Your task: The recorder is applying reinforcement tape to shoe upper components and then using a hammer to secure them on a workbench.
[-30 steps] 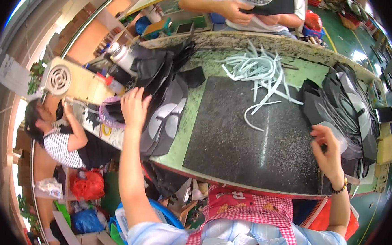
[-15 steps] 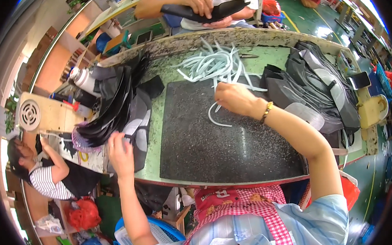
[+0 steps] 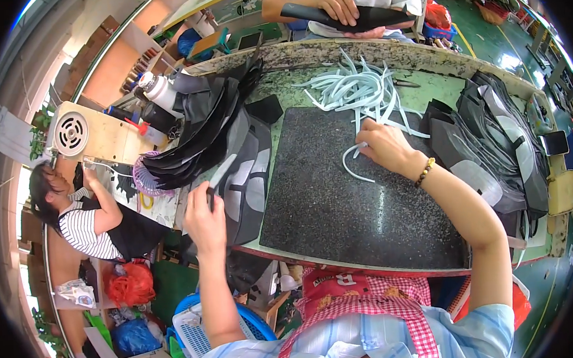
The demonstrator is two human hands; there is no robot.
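Note:
My left hand (image 3: 205, 220) is closed at the near edge of a stack of black and grey cut pieces (image 3: 252, 201). Between its fingertips is a dark cut piece with a pale grey edge (image 3: 222, 171), partly hidden by the fingers. My right hand (image 3: 389, 148), with a beaded bracelet on the wrist, pinches a pale bluish-white strip (image 3: 353, 173) whose loose end curls over the dark speckled mat (image 3: 361, 220). Just beyond that hand lies a tangled pile of similar strips (image 3: 356, 86).
More black and grey pieces (image 3: 494, 146) are stacked at the right. A white flask (image 3: 157, 88) stands at the back left, near a wooden box with a round vent (image 3: 100, 134). One co-worker (image 3: 348, 8) across the table handles a black piece; another person (image 3: 98, 213) works at left.
The view has shifted, so the table appears farther right. My left hand, its fingers apart before, has closed on a cut piece at the stack. My right hand still pinches the strip.

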